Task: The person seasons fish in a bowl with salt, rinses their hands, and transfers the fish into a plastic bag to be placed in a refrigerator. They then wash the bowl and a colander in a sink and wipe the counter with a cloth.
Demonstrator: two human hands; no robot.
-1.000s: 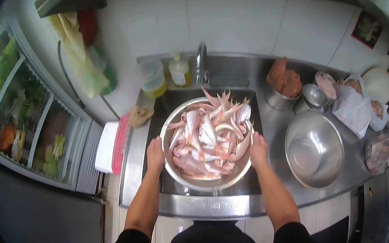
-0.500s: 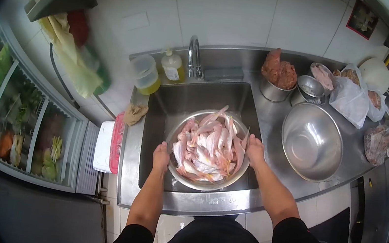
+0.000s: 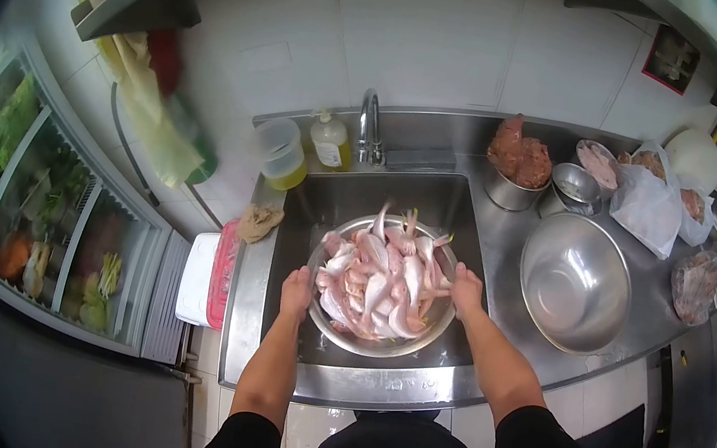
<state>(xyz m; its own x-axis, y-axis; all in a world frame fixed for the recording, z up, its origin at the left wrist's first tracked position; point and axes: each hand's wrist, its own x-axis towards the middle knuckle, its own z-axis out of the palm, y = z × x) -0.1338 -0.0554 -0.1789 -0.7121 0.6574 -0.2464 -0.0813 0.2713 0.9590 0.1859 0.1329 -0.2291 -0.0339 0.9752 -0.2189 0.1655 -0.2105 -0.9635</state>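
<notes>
Fish: A heap of pink-silver fish [image 3: 379,286] has just shifted in its pan, the bodies and tails lying differently from a moment ago; I'd take that as the load being shaken or tossed over.
Fish pan: The wide steel pan [image 3: 373,351] holding them is over the sink [image 3: 336,184], within its basin; whether it rests on the bottom, I can't tell.
Left hand: The person's left hand [image 3: 297,291] grips the pan's left side, the fingertips out of my sight.
Right hand: The right hand [image 3: 467,290] grips the opposite side, thumb uppermost, its fingertips hidden too.
Mixing bowl: On the counter to the right, a big steel bowl [image 3: 574,286] shows bare metal inside.
Meat pot: Beyond it, a steel pot [image 3: 509,193] is piled above its rim with reddish ground meat [image 3: 520,150].
Small dishes: Just beside the pot are a small metal bowl [image 3: 576,186] and a dish of pale pink meat [image 3: 598,164].
Bags: Farther right sit a white plastic bag [image 3: 644,214] and, nearer, a clear bag [image 3: 695,285] of something reddish-brown.
Soap corner: At the far left of the sink, a clear tub [image 3: 281,154] holds yellow liquid beside a pump bottle [image 3: 331,138], also part-filled with yellow.
</notes>
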